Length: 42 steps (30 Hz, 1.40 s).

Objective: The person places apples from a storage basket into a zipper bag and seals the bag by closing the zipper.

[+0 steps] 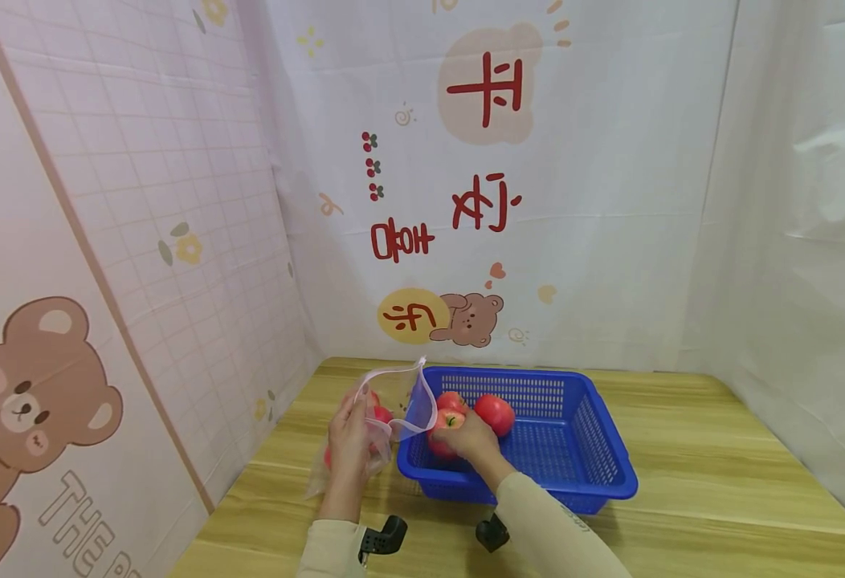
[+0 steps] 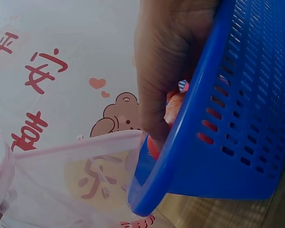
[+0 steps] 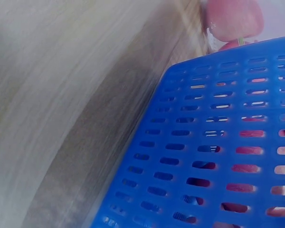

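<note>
Wooden worktop [image 1: 719, 482] before printed backdrop; left hand [image 1: 349, 437] pinches clear bag [image 1: 386, 405] mouth open beside blue basket [image 1: 596, 470]; right hand [image 1: 466, 437], fingers curled round an apple [image 1: 446, 424] in basket's near-left corner; advise lifting clear of rim, bag mouth held wide.

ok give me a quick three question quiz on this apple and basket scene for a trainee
1. True or false: the right hand rests on an apple inside the blue basket.
2. What does the left hand hold? A) clear plastic bag B) knife C) cup
3. Fill in: the basket stands on a ____ table.

Key: 1 true; 2 A, the clear plastic bag; 3 wooden.
</note>
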Tool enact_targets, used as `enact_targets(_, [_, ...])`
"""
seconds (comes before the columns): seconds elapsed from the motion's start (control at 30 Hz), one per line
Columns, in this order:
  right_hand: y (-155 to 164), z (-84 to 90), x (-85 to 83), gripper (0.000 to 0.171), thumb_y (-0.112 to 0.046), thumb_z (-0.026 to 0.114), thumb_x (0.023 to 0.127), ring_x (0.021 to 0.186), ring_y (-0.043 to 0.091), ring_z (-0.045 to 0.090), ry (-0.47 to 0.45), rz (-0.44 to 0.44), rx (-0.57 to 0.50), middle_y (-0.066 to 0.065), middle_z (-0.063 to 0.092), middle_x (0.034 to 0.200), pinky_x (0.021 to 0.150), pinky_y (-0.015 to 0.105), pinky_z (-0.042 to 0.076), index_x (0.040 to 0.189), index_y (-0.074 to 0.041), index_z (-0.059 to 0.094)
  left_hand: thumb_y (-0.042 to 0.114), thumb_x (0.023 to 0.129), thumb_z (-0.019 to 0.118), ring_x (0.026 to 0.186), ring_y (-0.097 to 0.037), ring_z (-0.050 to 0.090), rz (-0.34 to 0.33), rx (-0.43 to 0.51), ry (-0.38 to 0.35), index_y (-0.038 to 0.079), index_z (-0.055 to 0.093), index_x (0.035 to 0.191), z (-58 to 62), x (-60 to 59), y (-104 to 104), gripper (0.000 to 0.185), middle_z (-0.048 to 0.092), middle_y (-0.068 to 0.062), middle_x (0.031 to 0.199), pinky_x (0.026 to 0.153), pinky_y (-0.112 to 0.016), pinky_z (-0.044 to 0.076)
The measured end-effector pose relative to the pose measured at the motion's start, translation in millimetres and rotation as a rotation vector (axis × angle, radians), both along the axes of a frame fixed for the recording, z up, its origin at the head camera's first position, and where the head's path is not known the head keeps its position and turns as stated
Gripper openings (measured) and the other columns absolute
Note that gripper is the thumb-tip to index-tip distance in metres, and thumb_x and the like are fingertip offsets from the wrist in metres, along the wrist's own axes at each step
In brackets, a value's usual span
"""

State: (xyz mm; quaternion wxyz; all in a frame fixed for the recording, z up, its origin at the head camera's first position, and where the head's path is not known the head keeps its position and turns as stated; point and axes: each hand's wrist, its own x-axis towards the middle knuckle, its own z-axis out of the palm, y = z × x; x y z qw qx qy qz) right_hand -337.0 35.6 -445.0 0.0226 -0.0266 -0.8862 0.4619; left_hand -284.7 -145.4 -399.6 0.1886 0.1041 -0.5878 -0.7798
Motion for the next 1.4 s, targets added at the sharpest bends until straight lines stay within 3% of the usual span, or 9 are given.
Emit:
enact_targets(0.17, [3, 3.0, 1.6, 0.071, -0.036, 0.083, 0.071, 0.088, 0.029, 0.06, -0.001, -0.015, 0.021, 0.011, 0.065, 0.098, 0.085, 0.051, 0.052, 0.125, 0.002, 0.055, 0.028, 0.105, 0.05, 0.093, -0.019, 0.055, -0.002, -0.001, -0.009, 0.004, 0.058, 0.138, 0.0, 0.3, 1, 0.042, 0.055, -0.019, 0.131, 0.066, -0.022, 0.055])
enact_targets(0.27, [6, 5.5, 1.2, 0.07, -0.039, 0.082, 0.072, 0.087, 0.029, 0.06, -0.01, -0.023, 0.045, 0.011, 0.064, 0.096, 0.083, 0.05, 0.052, 0.122, 0.003, 0.055, 0.026, 0.104, 0.051, 0.086, -0.016, 0.057, 0.009, -0.002, -0.007, 0.003, 0.061, 0.135, -0.8, -0.1, 1, 0.04, 0.057, -0.019, 0.128, 0.063, -0.02, 0.053])
enact_targets(0.5, [16, 10.8, -1.8, 0.077, -0.043, 0.081, 0.074, 0.09, 0.032, 0.058, -0.018, -0.035, 0.067, 0.012, 0.063, 0.098, 0.084, 0.053, 0.049, 0.128, 0.004, 0.052, 0.025, 0.104, 0.052, 0.082, -0.012, 0.056, 0.02, -0.01, 0.004, 0.002, 0.062, 0.133, -3.2, -1.6, 1, 0.038, 0.057, -0.018, 0.129, 0.063, -0.021, 0.053])
enact_targets(0.73, [25, 17.9, -0.2, 0.087, -0.044, 0.08, 0.075, 0.101, 0.038, 0.057, -0.029, -0.036, 0.053, 0.019, 0.063, 0.113, 0.092, 0.057, 0.047, 0.137, 0.006, 0.046, 0.028, 0.103, 0.054, 0.071, -0.016, 0.06, -0.01, 0.059, -0.018, 0.007, 0.063, 0.133, -2.4, -0.5, 2, 0.038, 0.058, -0.01, 0.107, 0.057, -0.029, 0.057])
enact_targets(0.9, [30, 25.1, 2.0, 0.09, -0.042, 0.078, 0.074, 0.111, 0.042, 0.056, 0.008, -0.046, 0.059, 0.025, 0.061, 0.123, 0.097, 0.058, 0.044, 0.141, 0.007, 0.044, 0.029, 0.103, 0.053, 0.08, -0.017, 0.058, 0.01, 0.0, -0.028, 0.005, 0.061, 0.135, -2.9, -0.8, 2, 0.041, 0.057, -0.01, 0.11, 0.063, -0.026, 0.056])
enact_targets(1.0, [32, 30.4, 3.3, 0.087, -0.041, 0.075, 0.073, 0.11, 0.042, 0.056, 0.017, -0.054, 0.074, 0.025, 0.061, 0.123, 0.095, 0.058, 0.045, 0.139, 0.008, 0.046, 0.029, 0.103, 0.054, 0.079, -0.016, 0.055, 0.035, -0.031, -0.031, 0.004, 0.064, 0.131, -3.4, -1.3, 2, 0.039, 0.057, -0.005, 0.1, 0.063, -0.022, 0.052])
enact_targets(1.4, [40, 40.9, 1.4, 0.073, -0.043, 0.073, 0.075, 0.094, 0.034, 0.056, 0.01, -0.089, 0.041, 0.016, 0.062, 0.106, 0.085, 0.05, 0.049, 0.126, 0.004, 0.049, 0.033, 0.102, 0.056, 0.071, -0.011, 0.058, 0.015, -0.037, -0.018, 0.006, 0.066, 0.129, -1.9, 1.3, 2, 0.04, 0.059, -0.003, 0.091, 0.059, -0.021, 0.052])
